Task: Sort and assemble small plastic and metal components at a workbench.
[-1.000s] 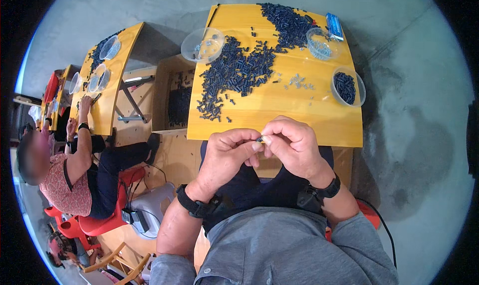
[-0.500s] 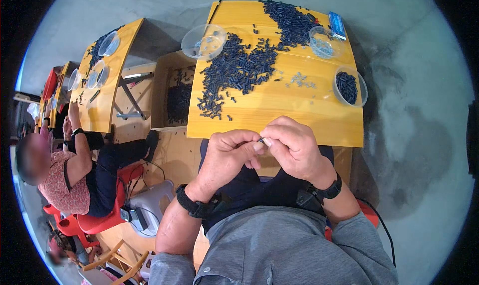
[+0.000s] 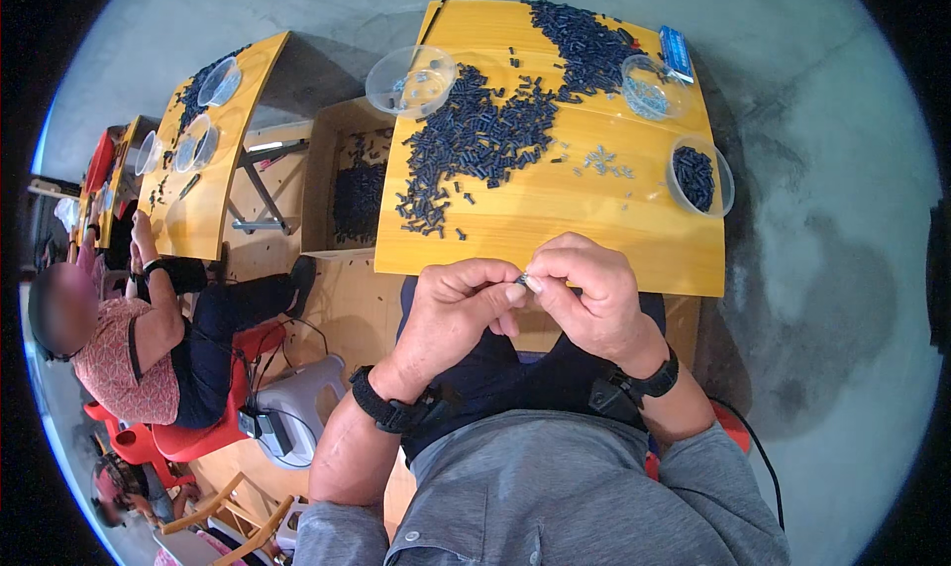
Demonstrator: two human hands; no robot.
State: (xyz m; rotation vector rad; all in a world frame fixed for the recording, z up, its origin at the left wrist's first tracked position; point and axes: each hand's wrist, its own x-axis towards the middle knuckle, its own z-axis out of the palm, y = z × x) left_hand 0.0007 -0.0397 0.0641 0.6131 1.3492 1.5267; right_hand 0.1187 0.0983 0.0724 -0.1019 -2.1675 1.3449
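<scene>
Just off the near edge of the yellow table, my two hands meet fingertip to fingertip. My left hand pinches a small dark piece, mostly covered by the fingers. Against its other side, the thumb and forefinger of my right hand are closed; whether they grip the same piece or a tiny part at its end is too small to tell. Beyond the hands lies a pile of short dark cylindrical pieces. Small clear or whitish bits are scattered right of it.
A second dark pile lies at the far side. Round clear tubs stand at the left, far right and right edge. A blue box sits nearby. Left are a cardboard box and a seated person.
My hands keep their fingertip pinch, with hardly any visible movement. The whole scene has shifted slightly to the right in the view.
</scene>
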